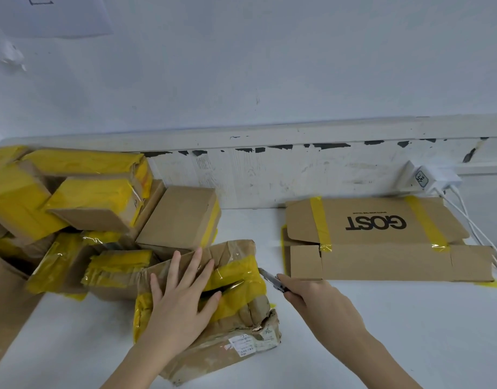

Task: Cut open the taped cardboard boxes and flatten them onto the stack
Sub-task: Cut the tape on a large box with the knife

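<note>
Head view: at lower centre, a crumpled cardboard box (236,279) bound in yellow tape is pressed flat by the left hand (182,299), fingers spread. A utility knife (271,279) is gripped in the right hand (320,301), blade at the box's right edge. Light, soft cardboard (likely slippery where taped). Flattened stack (382,240) lies right.

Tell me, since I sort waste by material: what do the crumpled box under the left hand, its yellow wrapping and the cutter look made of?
The crumpled brown box looks like matte corrugated cardboard: torn, creased edges. The yellow wrapping seems glossy plastic tape, with shiny wrinkles. The small grey cutter in the right hand looks metallic, though blur leaves it open.
</note>
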A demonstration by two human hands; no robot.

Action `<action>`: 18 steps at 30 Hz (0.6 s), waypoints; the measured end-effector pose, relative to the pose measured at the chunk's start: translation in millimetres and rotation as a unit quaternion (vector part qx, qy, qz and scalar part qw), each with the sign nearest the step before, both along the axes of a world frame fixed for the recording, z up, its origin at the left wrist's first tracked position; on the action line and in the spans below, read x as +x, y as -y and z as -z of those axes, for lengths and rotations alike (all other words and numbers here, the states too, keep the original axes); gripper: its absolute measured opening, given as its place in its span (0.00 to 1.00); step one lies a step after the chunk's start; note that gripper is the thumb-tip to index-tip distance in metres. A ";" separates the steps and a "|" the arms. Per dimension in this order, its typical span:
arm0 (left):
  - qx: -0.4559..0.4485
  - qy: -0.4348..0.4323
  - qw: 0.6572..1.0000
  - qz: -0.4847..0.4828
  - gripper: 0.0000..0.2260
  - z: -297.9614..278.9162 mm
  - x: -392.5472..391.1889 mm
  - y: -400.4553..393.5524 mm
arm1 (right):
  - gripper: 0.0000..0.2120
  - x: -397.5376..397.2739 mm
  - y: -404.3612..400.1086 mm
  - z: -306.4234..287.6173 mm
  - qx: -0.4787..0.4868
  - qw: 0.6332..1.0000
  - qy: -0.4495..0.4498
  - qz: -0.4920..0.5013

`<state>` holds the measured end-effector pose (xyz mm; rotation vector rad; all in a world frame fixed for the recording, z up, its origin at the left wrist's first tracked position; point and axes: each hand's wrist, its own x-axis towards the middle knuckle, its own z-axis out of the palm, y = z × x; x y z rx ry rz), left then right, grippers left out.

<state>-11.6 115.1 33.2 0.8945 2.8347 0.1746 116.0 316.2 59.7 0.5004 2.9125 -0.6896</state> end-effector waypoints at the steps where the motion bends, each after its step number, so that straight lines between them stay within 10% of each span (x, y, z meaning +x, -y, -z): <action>1: 0.005 -0.002 1.000 0.001 0.52 -0.2 -0.6 -0.8 | 0.17 5.2 0.9 -0.6 0.011 1.000 0.006 -0.006; 18: -0.002 -0.059 0.998 0.025 0.33 12.4 -4.5 3.0 | 0.17 41.9 3.1 -9.9 0.005 0.997 0.062 -0.038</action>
